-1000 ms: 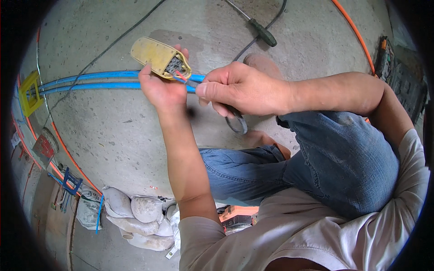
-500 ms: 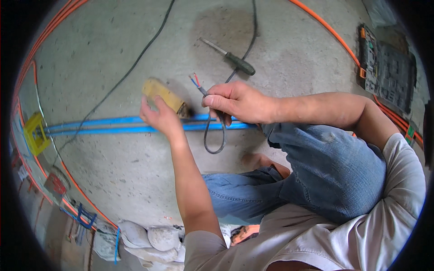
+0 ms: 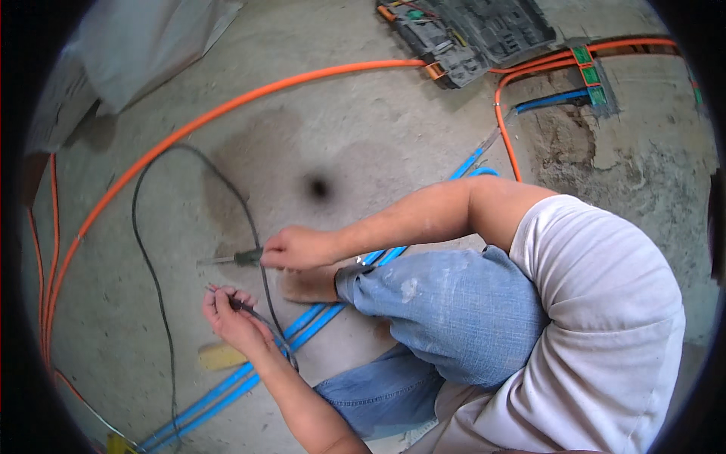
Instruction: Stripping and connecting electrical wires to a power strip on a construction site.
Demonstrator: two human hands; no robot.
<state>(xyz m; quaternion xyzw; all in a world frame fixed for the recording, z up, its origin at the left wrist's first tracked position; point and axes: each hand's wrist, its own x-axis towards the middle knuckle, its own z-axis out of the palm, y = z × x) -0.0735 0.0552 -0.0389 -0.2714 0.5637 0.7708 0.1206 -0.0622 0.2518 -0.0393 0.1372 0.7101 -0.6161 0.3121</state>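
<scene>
My left hand (image 3: 240,321) is closed around the end of a dark grey cable (image 3: 257,314), whose thin wire tips stick out past my fingers. Just beyond it, my right hand (image 3: 301,248) has its fingers closed on the handle of a dark green screwdriver (image 3: 248,258). The screwdriver's thin metal shaft points left over the concrete floor. Close to my left wrist lies a yellow block (image 3: 221,356), partly behind the hand. Its kind I cannot make out.
Two blue conduits (image 3: 306,325) cross the floor beside my foot. A thick orange conduit (image 3: 227,113) curves across the far side. An open dark tool case (image 3: 454,53) lies at the far right, near green boxes (image 3: 590,76) in the wall. A whitish sack (image 3: 144,53) stands far left.
The view has swung to the right. My right hand has let go of the cable and taken the screwdriver; my left hand has left the yellow block and now holds the cable end.
</scene>
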